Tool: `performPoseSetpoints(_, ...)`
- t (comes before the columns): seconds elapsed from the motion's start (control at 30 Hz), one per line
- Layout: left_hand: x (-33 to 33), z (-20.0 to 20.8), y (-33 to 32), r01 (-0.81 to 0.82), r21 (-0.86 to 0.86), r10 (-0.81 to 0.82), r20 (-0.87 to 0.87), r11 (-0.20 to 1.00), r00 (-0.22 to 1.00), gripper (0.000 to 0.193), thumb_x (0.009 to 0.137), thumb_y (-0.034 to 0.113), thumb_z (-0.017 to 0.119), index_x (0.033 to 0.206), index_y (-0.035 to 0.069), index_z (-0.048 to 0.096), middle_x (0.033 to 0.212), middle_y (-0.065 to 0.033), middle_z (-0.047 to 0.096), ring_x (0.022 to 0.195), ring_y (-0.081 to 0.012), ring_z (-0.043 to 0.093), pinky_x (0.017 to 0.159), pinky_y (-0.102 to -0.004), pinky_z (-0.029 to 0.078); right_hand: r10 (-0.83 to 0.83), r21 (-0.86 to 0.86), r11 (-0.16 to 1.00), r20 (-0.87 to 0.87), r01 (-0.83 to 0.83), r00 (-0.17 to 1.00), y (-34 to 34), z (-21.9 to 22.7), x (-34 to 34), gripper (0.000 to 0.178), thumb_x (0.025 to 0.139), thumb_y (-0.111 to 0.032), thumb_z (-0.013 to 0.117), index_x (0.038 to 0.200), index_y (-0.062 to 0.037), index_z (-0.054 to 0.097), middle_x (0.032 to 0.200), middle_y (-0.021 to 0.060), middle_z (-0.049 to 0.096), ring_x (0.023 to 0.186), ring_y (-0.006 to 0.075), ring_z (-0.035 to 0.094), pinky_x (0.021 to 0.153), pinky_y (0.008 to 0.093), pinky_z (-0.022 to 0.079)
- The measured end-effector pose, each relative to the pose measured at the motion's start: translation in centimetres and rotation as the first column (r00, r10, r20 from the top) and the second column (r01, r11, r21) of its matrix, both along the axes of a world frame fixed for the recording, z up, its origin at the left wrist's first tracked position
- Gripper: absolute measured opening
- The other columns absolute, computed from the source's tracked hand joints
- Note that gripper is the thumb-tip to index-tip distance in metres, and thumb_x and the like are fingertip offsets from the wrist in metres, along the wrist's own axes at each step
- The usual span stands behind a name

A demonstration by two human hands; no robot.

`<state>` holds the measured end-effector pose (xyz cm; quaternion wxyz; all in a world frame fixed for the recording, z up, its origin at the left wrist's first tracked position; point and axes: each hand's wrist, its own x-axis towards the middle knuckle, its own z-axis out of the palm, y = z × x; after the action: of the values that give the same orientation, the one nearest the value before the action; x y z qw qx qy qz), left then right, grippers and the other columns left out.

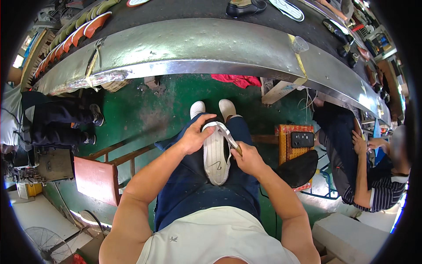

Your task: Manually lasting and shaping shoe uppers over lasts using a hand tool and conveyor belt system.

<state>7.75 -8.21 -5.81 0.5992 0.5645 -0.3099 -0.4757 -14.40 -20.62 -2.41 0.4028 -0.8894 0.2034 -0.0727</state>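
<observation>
A shoe (pixel 216 160) lies sole up across my lap, its pale underside marked with lengthwise lines and a dark squiggle. My left hand (pixel 196 135) is closed around the toe end, with the thumb on the sole. In my right hand (pixel 249 157) is a long metal hand tool (pixel 227 133), whose exact kind I cannot make out. Its metal end lies along the right edge of the sole near the toe. A dark upper shows at the rim, but most of it is hidden beneath the sole.
A metal-edged conveyor (pixel 189 42) bearing shoe parts runs across the front. Left stands a reddish-brown stool (pixel 96 178); right, a phone (pixel 302 139) lies on a patterned seat (pixel 288 154). Co-workers sit at the right and stand at the left. Red cloth (pixel 236 80) lies under the conveyor.
</observation>
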Motion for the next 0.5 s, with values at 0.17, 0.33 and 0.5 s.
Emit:
performPoseSetpoints(0.17, 3.1, 3.1, 0.1, 0.298, 0.064, -0.285, -0.165, 0.952, 0.944, 0.057, 0.101, 0.015, 0.065, 0.152, 0.010, 0.042, 0.133, -0.0055, 0.059, 0.122, -0.0147, 0.053, 0.106, -0.0320, 0.042, -0.041, -0.039, 0.998, 0.076, 0.044, 0.996, 0.2, -1.3, -0.4, 0.024, 0.095, -0.015, 0.065, 0.112, 0.0009, 0.060, 0.093, 0.0249, 0.067, 0.087, 0.0453, 0.066, 0.075, 0.0507, 0.053)
performPoseSetpoints(0.33, 0.0, 4.0, 0.3, 0.073, 0.090, -0.039, -0.338, 0.993, 0.940, 0.055, 0.099, 0.014, 0.067, 0.150, 0.012, 0.047, 0.126, -0.0049, 0.062, 0.115, -0.0130, 0.057, 0.097, -0.0292, 0.049, 0.011, -0.082, 0.996, -0.086, -0.018, 0.996, 1.5, 3.8, -2.1, 0.024, 0.094, -0.011, 0.064, 0.115, 0.0004, 0.058, 0.094, 0.0262, 0.066, 0.088, 0.0470, 0.065, 0.075, 0.0523, 0.052)
performPoseSetpoints(0.5, -2.1, 3.4, 0.3, -0.105, 0.034, 0.109, -0.172, 0.994, 0.979, 0.046, 0.098, 0.010, 0.068, 0.141, 0.005, 0.055, 0.125, -0.0065, 0.064, 0.113, -0.0143, 0.059, 0.100, -0.0305, 0.048, 0.114, 0.006, 0.993, -0.265, -0.116, 0.958, 0.7, 6.8, -2.8, 0.028, 0.091, -0.006, 0.065, 0.116, 0.0013, 0.057, 0.094, 0.0233, 0.068, 0.088, 0.0416, 0.069, 0.077, 0.0480, 0.055)
